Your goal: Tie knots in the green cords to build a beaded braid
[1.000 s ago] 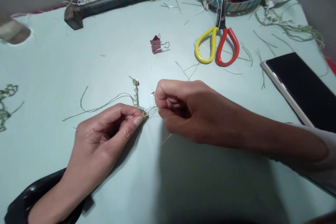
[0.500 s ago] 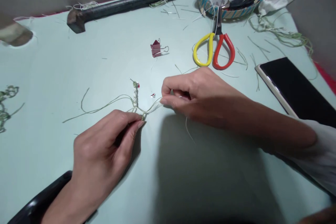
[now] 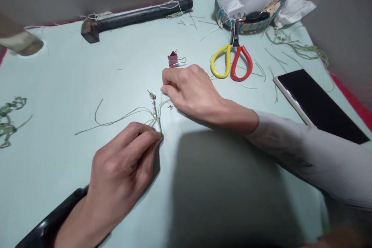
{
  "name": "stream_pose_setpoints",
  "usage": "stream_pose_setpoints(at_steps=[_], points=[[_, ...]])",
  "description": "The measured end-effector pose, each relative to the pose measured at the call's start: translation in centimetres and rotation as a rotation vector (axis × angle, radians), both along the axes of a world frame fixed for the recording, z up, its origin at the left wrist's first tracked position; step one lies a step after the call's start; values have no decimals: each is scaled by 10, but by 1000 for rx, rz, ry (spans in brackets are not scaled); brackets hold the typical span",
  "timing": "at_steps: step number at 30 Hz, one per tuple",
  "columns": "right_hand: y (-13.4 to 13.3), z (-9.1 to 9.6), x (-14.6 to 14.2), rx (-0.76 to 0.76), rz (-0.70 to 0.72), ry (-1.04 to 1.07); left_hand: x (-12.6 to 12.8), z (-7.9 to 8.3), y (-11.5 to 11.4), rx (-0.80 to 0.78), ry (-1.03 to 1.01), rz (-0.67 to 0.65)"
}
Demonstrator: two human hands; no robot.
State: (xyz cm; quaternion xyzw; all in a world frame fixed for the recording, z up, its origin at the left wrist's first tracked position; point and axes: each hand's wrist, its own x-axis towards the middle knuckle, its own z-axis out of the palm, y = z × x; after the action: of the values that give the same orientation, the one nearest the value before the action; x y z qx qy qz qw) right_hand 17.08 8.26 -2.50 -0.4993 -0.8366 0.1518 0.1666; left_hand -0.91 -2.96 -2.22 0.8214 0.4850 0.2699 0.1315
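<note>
A short knotted cord of pale green thread lies on the light green table, with a red bead at its far tip and loose strands trailing left. My left hand pinches the near end of the cord, fingers closed. My right hand sits just right of the cord's far tip, fingers curled and pinched on a thin strand that runs back to the cord. A tiny red and white bead lies under that hand's edge.
A maroon binder clip lies beyond my right hand. Scissors with yellow and red handles lie further right, a dark phone at the right edge. A woven basket with white spools, a dark bar, thread scraps and a green tangle surround the area.
My right hand has moved away from me and to the left, from beside my left fingertips to near the cord's far tip, drawing a strand along. My left hand keeps its pinch.
</note>
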Motion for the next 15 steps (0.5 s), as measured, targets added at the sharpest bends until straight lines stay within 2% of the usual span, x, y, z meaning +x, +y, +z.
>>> stream_pose_setpoints(at_steps=[7,15], points=[[6,-7,-9,14,-38,-67,0,2,6,-43,-73,-44],[7,-12,-9,59,-45,-76,-1,1,8,-30,-55,-51]])
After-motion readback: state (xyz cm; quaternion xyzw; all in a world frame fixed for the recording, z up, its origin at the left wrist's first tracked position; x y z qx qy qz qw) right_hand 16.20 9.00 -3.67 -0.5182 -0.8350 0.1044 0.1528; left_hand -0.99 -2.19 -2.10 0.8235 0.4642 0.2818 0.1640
